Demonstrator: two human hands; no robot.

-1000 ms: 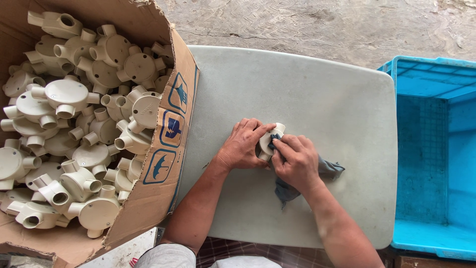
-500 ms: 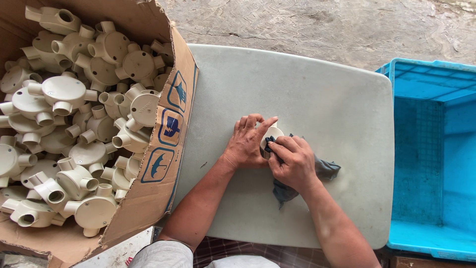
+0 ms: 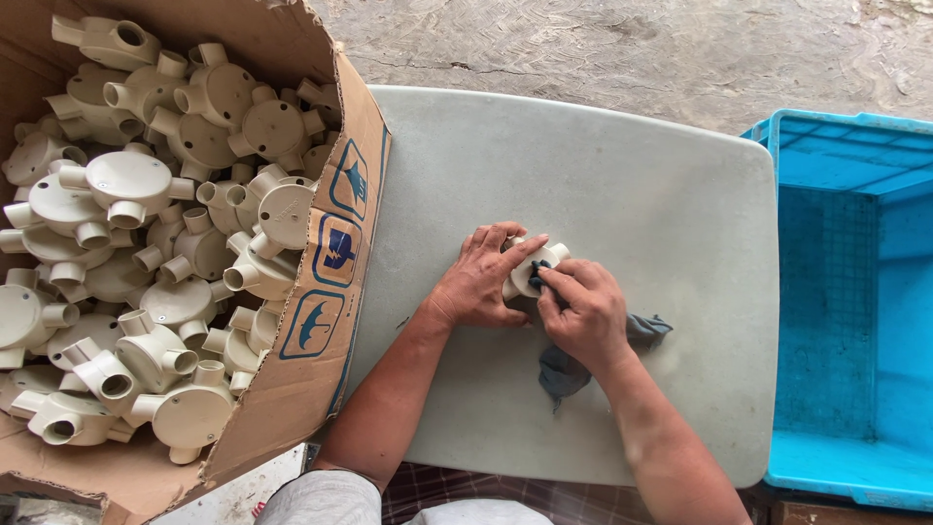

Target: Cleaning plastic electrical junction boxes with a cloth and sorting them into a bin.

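While both hands meet near the middle of the grey worktop (image 3: 622, 175), the left hand (image 3: 483, 280) has its grip closed on a cream plastic pipe fitting (image 3: 533, 269), pinning it down against the surface. The right hand (image 3: 583, 316) has its grip closed on a dark grey rag (image 3: 569, 369), fingertips pressing the cloth against the fitting's round face while the loose end trails beneath the wrist. At the left, an open cardboard box (image 3: 330, 253) is heaped with matching cream fittings (image 3: 146, 253). A blue plastic crate (image 3: 855, 292) stands beside the worktop's right edge.
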